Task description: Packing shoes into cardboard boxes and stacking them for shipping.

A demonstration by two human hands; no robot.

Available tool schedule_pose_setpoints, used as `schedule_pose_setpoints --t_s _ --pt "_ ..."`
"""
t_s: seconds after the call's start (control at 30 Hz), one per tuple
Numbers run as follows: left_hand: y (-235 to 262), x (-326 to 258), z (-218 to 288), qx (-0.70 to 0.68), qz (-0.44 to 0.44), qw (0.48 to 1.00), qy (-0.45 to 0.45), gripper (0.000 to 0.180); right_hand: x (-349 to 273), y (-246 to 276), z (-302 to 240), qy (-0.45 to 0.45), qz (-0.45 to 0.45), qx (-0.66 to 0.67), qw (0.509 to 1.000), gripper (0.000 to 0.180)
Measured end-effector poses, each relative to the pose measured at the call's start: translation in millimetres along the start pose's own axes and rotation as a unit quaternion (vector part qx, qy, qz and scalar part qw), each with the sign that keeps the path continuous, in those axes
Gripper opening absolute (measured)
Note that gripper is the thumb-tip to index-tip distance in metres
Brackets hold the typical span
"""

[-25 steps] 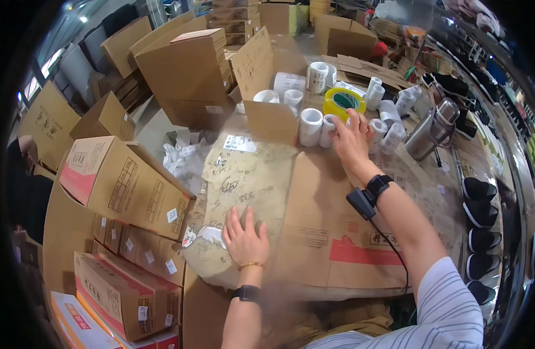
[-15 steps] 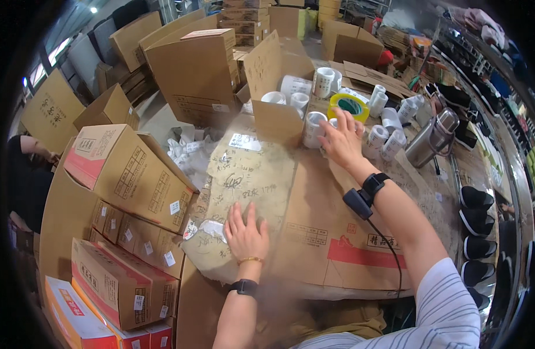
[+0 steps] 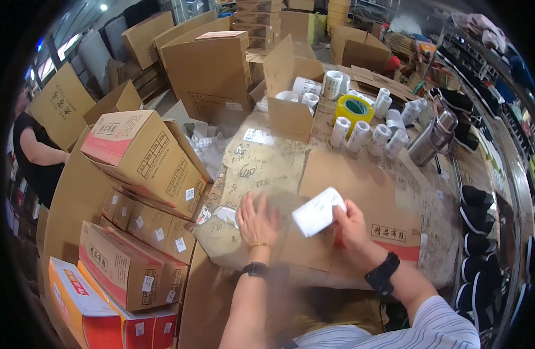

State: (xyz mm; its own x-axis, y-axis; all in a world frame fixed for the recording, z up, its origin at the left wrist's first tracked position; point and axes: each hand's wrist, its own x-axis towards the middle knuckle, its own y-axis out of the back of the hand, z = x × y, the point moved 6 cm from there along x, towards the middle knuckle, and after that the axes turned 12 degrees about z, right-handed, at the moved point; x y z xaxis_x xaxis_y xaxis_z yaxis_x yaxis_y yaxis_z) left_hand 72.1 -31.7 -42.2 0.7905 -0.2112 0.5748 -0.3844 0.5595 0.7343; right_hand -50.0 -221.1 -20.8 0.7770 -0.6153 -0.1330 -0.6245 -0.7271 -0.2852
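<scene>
A white roll of printed labels is in my right hand, pinched at its right end between thumb and fingers. It is tilted above a flat brown carton lying on the work surface. My left hand rests with fingers spread on a worn, handwritten sheet of cardboard to the left and holds nothing. Beside its fingers is a torn white patch. Several upright label rolls stand beyond my right hand, around a yellow tape roll.
A steel flask stands at the back right. Black shoes line the right edge. Stacked cartons crowd the left, and a small open box with more rolls sits at the back. Another person is at far left.
My right hand has come back toward me from among the rolls, carrying one label roll. My left hand stays on the cardboard. The view has shifted slightly.
</scene>
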Motion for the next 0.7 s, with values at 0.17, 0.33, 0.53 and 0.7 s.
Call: schedule_pose_setpoints --t_s 0.17,0.33,0.53,0.7 --pt "5 -4 -23 -0.252 0.008 0.967 0.039 0.055 -61 2 -7 0.044 -0.025 0.029 0.998 0.02" --pt "69 -50 55 -0.684 -0.136 0.668 0.261 0.064 -90 14 -33 0.225 -0.056 -0.038 0.972 0.017" --pt "102 -84 83 -0.676 -0.2 0.602 0.374 0.05 -122 -8 -50 0.252 -0.111 -0.12 0.954 0.023" --pt "124 -72 62 -0.602 -0.224 0.722 0.255 0.033 -131 -6 -36 0.159 -0.194 -0.229 0.941 0.03"
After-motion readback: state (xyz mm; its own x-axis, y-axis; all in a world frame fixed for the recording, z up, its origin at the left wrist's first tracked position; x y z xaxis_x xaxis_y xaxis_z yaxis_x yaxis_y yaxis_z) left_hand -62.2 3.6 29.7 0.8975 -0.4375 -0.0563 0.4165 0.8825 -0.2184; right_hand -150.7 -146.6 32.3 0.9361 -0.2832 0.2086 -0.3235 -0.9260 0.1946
